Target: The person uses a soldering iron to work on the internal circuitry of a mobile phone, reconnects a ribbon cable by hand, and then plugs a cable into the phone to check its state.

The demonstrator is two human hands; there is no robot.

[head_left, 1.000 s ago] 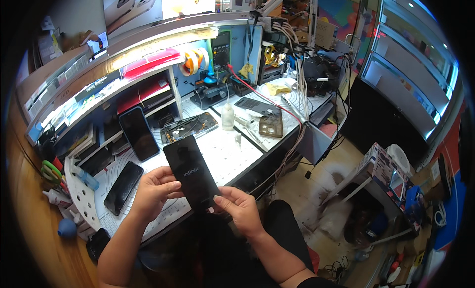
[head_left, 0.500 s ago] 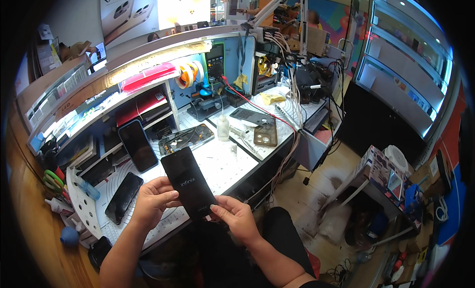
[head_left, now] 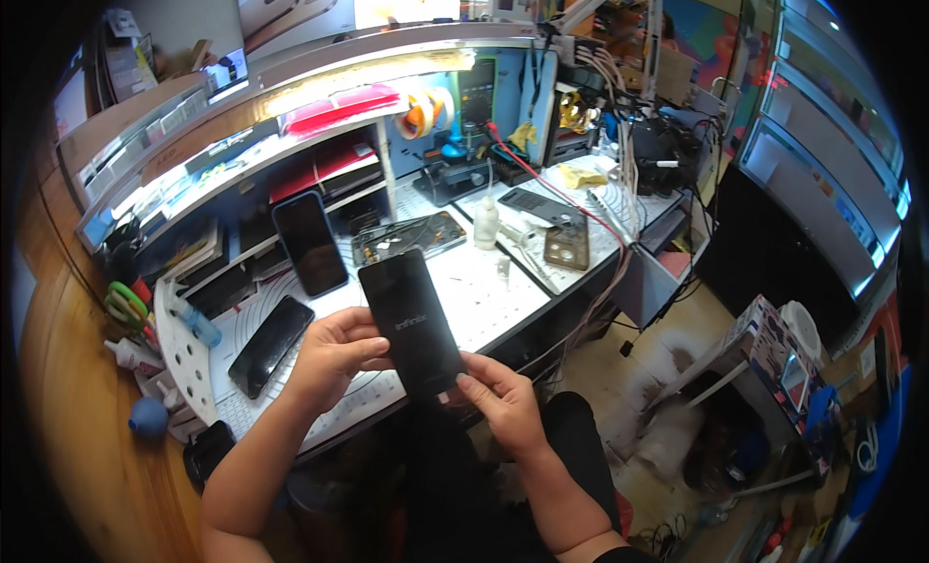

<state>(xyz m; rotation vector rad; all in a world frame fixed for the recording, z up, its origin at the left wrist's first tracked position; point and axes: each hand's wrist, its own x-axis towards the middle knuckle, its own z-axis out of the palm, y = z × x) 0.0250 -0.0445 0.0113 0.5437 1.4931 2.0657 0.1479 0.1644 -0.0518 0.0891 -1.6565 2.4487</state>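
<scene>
A black smartphone [head_left: 411, 316], its dark screen lit with a pale logo, is held up over the near edge of the white work mat. My left hand [head_left: 339, 358] grips its left edge, thumb along the side. At the lower right corner my right hand [head_left: 501, 400] pinches it, thumb on the front and fingers behind. Past it, a phone in a blue case [head_left: 310, 243] leans against the shelf. Another dark phone [head_left: 271, 346] lies on the mat left of my left hand. An opened phone [head_left: 410, 240] with bare insides lies behind the held one.
A white squeeze bottle [head_left: 487, 224] and a brown phone back cover [head_left: 566, 247] are on the bench. Cables [head_left: 629, 127] hang at its right end. A blue air blower [head_left: 148, 418] and green-handled scissors [head_left: 126, 302] sit at the left. A small table [head_left: 740, 350] stands at right.
The whole view has shifted, so the bench sits further right and slightly lower in the picture. Both hands keep their hold on the smartphone, whose logo still shows.
</scene>
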